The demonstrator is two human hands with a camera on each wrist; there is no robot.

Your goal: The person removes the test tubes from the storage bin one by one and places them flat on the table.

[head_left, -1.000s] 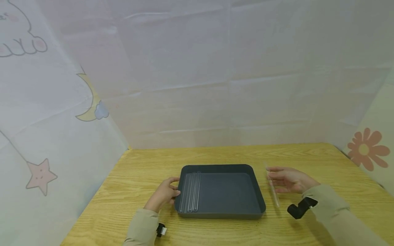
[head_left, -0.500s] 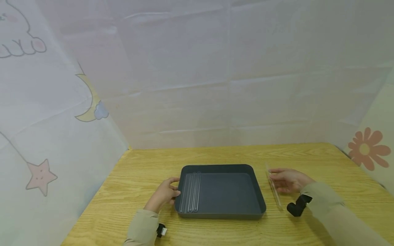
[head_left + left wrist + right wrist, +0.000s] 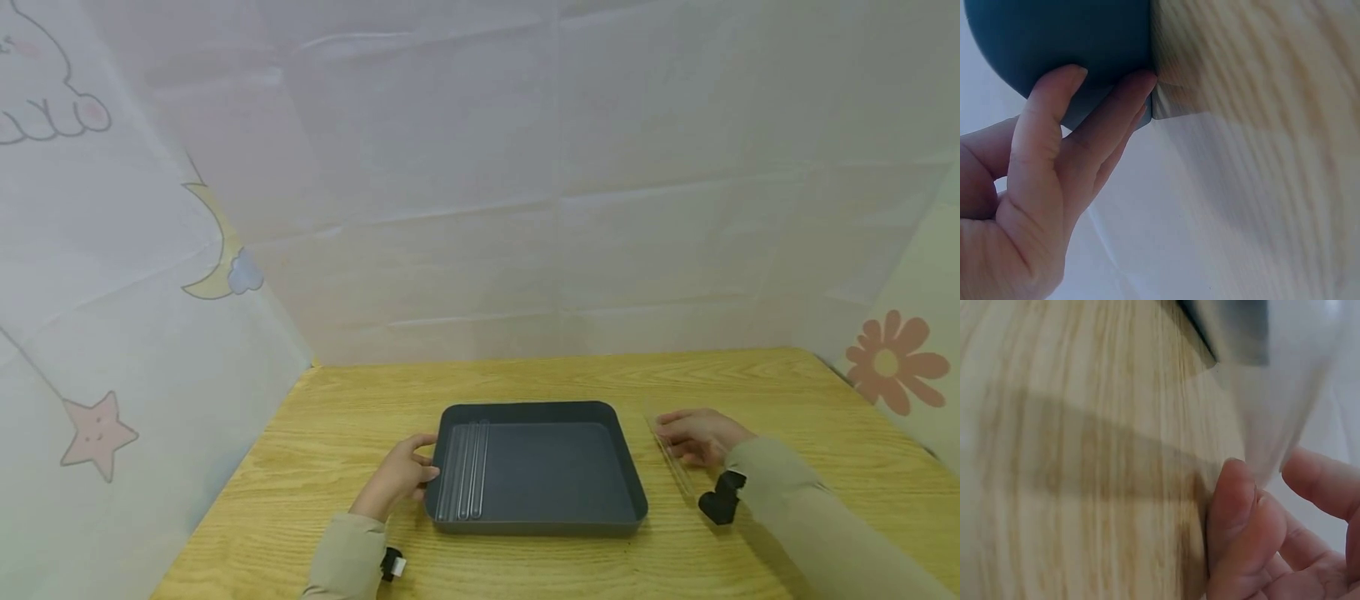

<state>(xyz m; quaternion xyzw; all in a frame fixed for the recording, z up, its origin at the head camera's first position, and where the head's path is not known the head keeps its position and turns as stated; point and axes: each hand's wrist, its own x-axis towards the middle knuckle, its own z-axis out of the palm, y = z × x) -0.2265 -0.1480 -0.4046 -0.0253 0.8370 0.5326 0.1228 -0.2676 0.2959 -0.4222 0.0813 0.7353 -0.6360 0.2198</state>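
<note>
In the head view, my left hand [image 3: 402, 471] rests against the left wall of a dark grey rectangular tray [image 3: 555, 527]. The left wrist view shows thumb and fingers pressed to the tray's outer side [image 3: 1110, 37], close to the tabletop. Several clear test tubes [image 3: 465, 471] lie side by side along the tray's left inside. Right of the tray, my right hand [image 3: 697, 435] pinches another clear test tube [image 3: 677, 467], tilted, just above the table. Up close in the right wrist view that tube [image 3: 1272, 419] is blurred, held between thumb and fingertips.
The tray stands mid-table on a wood-grain tabletop [image 3: 360, 400]. A pale patterned cloth wall [image 3: 562, 208] rises behind the table and on both sides. Each wrist wears a small black camera mount [image 3: 722, 497].
My right hand has turned slightly, and the lower end of its test tube has swung a little to the right. The left hand, tray and tubes inside look unchanged.
</note>
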